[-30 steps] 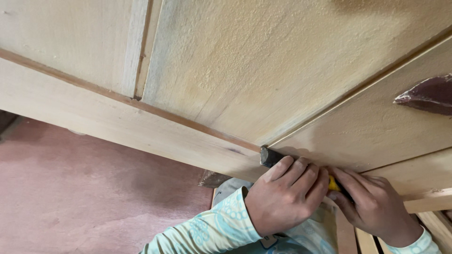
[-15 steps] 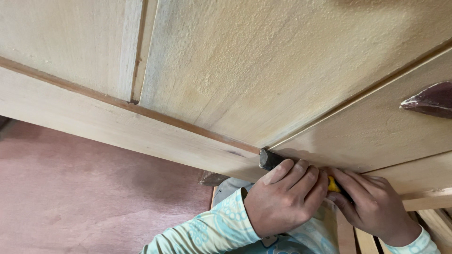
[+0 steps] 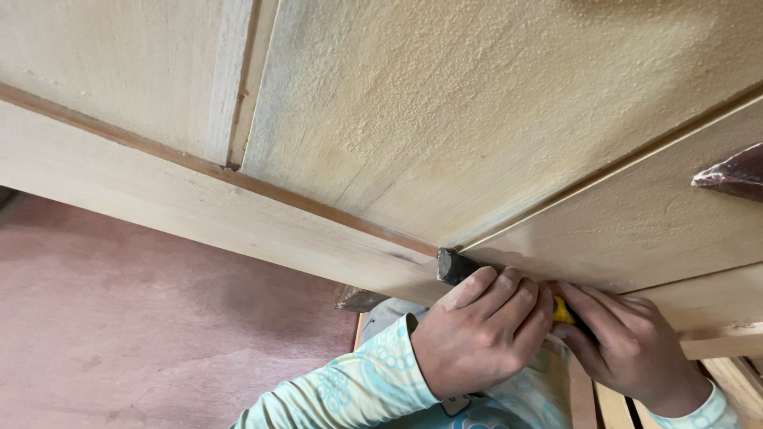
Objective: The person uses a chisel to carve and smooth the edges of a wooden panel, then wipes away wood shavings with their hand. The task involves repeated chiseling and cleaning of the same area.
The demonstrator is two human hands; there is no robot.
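Observation:
My left hand (image 3: 481, 332) and my right hand (image 3: 628, 345) both grip a hand tool (image 3: 456, 267) with a dark metal tip and a yellow handle part (image 3: 563, 311). The tip rests in the inner corner of a pale wooden door panel (image 3: 445, 119), where the frame rail (image 3: 199, 206) meets the recessed panel. Most of the tool is hidden under my fingers. Fine sawdust covers the panel. Both sleeves are light teal with a pattern.
A folded piece of dark reddish sandpaper (image 3: 735, 175) lies on the wood at the right edge. A reddish-brown floor (image 3: 143, 334) shows below the door at the left. Wooden slats (image 3: 715, 389) sit at the lower right.
The tool tip and both hands stay at the same corner; only a very slight shift of the view.

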